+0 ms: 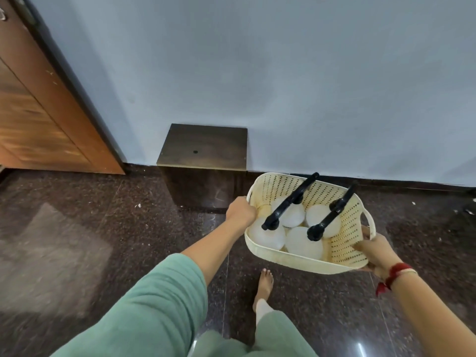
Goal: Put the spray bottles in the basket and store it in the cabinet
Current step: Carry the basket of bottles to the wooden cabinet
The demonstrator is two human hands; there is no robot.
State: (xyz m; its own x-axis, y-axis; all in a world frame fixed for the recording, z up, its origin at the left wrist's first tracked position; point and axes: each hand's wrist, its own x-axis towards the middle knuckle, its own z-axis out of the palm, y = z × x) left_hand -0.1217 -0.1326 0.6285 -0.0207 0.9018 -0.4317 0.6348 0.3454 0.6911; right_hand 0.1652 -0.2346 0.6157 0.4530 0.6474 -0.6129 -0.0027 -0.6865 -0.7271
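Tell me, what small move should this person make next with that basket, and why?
Probably carry the cream perforated plastic basket left toward the small dark wooden cabinet. The white spray bottles with black nozzles are already inside, and the left hand and right hand hold its ends.

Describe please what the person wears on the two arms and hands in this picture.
The left arm has a loose, soft green sleeve pushed back near the elbow, so the forearm and left hand are bare. The right hand wears no glove; its wrist carries a red thread band with a loose tail hanging down, and beside it a thin pale bangle. No rings show on the fingers.
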